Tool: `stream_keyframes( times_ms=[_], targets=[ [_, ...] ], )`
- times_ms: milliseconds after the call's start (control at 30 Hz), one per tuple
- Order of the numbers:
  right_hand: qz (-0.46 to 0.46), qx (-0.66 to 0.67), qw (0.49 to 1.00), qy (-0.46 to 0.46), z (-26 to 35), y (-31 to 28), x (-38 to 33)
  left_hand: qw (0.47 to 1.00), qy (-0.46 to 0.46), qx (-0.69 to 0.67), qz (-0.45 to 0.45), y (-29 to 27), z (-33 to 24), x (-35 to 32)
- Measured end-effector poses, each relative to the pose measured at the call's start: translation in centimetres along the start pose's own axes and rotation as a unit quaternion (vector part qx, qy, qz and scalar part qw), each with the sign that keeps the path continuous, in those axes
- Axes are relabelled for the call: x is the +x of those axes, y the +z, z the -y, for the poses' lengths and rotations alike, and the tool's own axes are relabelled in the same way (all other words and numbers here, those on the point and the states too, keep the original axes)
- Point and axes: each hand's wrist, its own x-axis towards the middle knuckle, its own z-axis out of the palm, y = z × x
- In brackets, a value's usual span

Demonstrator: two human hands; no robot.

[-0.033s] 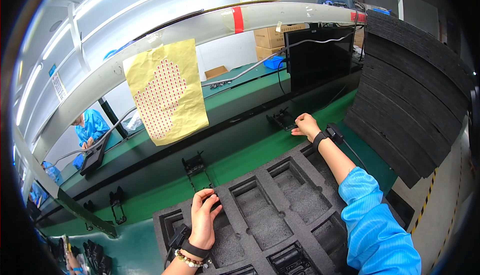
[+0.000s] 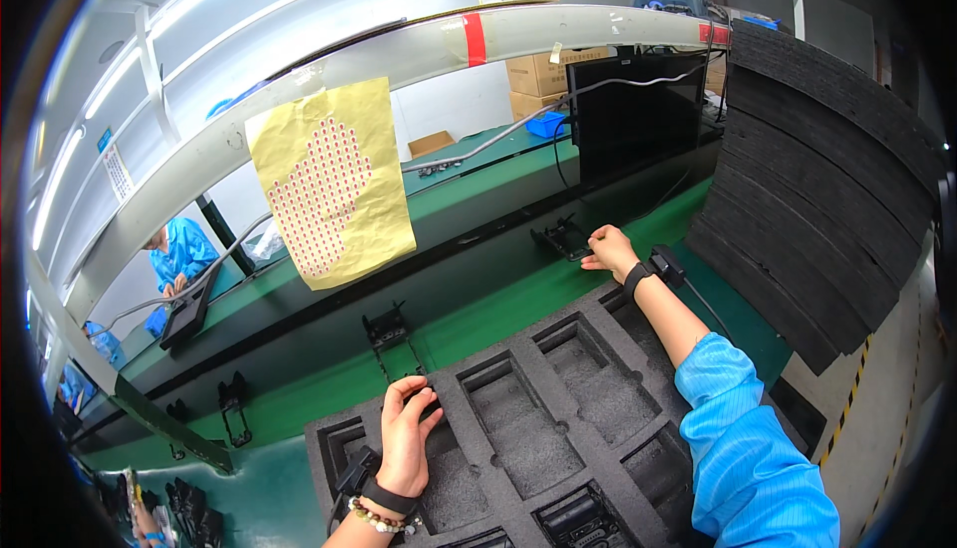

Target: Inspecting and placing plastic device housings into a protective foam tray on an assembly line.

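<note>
At the back of the green bench, my right hand (image 2: 610, 251) pinches the near end of a small black bracket (image 2: 563, 239), with thumb and fingers together. My left hand (image 2: 407, 438) is over the left part of a dark grey foam tray (image 2: 449, 376), its fingers curled toward the thumb. Something dark shows between those fingertips, too small to name. Just beyond them stands another black bracket (image 2: 387, 332) with two thin legs; whether the fingers touch it is unclear. The tray has several rectangular pockets, and a black part (image 2: 578, 523) lies in a near one.
More black brackets (image 2: 234, 410) stand on the bench at left. A tall stack of black foam sheets (image 2: 807, 189) rises at right. A yellow sticker sheet (image 2: 334, 184) hangs from the white rail, before a black monitor (image 2: 638, 114). A person in blue (image 2: 184, 249) works beyond at left.
</note>
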Motion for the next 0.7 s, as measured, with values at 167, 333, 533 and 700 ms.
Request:
stream_keyframes(
  times_ms=[167,333,533,700],
  targets=[
    [-0.007,-0.057,0.998,-0.031,-0.1,0.4,0.0,1.000,0.006,0.000,0.000,-0.2,-0.1,-0.3],
    [-0.022,-0.153,0.986,-0.066,-0.5,0.6,0.0,1.000,0.004,0.000,-0.001,-0.3,0.0,-0.1],
    [-0.031,-0.328,0.926,-0.185,-2.4,-0.2,1.5,1.000,0.003,-0.002,0.006,0.0,-0.1,-0.2],
    [-0.005,-0.364,0.916,-0.165,-2.1,0.5,0.9,1.000,0.003,-0.002,0.004,-0.2,0.0,-0.2]
  ],
)
